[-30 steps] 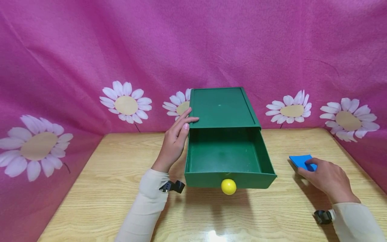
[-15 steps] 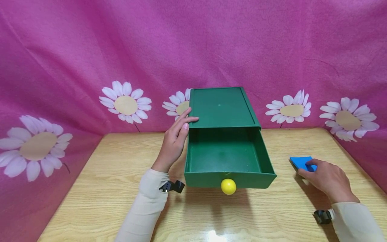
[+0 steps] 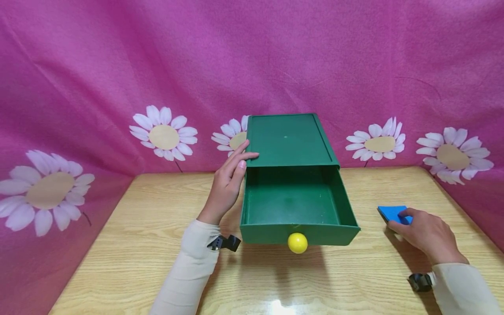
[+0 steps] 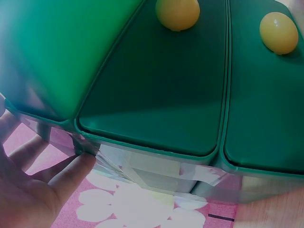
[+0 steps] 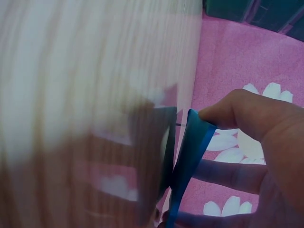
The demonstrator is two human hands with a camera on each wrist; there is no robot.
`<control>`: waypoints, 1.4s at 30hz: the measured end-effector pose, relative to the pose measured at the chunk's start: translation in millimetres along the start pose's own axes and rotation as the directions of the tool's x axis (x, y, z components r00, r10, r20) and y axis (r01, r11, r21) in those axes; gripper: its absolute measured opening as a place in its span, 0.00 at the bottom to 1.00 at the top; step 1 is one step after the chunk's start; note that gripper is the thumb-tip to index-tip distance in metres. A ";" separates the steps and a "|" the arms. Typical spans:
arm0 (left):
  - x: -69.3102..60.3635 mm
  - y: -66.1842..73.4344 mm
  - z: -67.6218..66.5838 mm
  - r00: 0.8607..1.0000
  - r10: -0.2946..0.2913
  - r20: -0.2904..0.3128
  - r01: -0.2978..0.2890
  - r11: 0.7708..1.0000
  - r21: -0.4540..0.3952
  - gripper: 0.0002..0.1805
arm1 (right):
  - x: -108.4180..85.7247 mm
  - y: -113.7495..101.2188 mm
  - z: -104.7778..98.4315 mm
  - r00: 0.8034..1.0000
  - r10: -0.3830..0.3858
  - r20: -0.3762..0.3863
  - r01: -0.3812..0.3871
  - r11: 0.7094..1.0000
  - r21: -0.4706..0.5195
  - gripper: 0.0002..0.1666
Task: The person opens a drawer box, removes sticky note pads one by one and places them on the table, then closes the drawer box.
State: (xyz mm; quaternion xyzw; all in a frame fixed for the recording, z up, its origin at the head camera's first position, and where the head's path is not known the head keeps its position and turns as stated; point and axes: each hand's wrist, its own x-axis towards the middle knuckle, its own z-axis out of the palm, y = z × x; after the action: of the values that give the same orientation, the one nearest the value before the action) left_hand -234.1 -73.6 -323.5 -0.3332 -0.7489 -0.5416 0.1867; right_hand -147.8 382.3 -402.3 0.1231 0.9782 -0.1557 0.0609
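Observation:
A green plastic drawer unit (image 3: 289,140) stands mid-table with its top drawer (image 3: 293,205) pulled out. Nothing shows inside that drawer. A round yellow knob (image 3: 297,243) sits on its front. My left hand (image 3: 224,188) rests against the unit's left side, with fingertips over the top edge. In the left wrist view, its fingers (image 4: 71,175) touch the unit's side wall. At the right, my right hand (image 3: 427,232) pinches a blue square piece (image 3: 393,213) between thumb and fingers, close over the table. The right wrist view shows this piece (image 5: 192,142) edge-on; its material is unclear.
Lower drawers with yellow knobs (image 4: 279,33) appear in the left wrist view, shut. The wooden table (image 3: 157,218) extends on both sides of the unit. A pink cloth (image 3: 275,57) with white daisies hangs behind and at both sides.
The blue piece's far edge has dipped slightly towards me, and the piece looks flatter. My left hand and the drawer unit have stayed in place.

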 end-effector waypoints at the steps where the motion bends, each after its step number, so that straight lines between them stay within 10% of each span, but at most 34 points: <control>1: 0.1 -2.9 0.2 1.000 0.003 -0.001 -0.003 1.000 0.005 0.19 | 0.1 0.2 0.3 1.000 -0.008 -0.006 0.008 1.000 0.000 0.51; 14: -1.2 -5.1 -0.5 1.000 0.005 -0.001 -0.005 1.000 0.023 0.19 | 1.5 -1.7 -1.4 0.999 -0.006 0.033 0.007 0.999 -0.042 0.49; 24: -0.8 32.5 -4.5 1.000 -0.020 0.008 0.020 1.000 -0.005 0.18 | 1.3 -2.8 -0.6 1.000 -0.011 0.020 0.013 0.996 -0.092 0.48; 42: -0.1 34.2 -4.9 1.000 -0.012 0.005 0.012 1.000 0.000 0.18 | 0.4 -6.5 -2.0 0.999 -0.029 0.031 0.033 0.993 -0.118 0.46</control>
State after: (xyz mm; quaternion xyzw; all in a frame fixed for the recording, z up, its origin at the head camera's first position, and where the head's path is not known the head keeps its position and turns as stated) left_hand -210.5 -71.7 -298.4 -0.3301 -0.7512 -0.5420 0.1817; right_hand -150.0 377.1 -398.5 0.1018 0.9865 -0.1002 0.0801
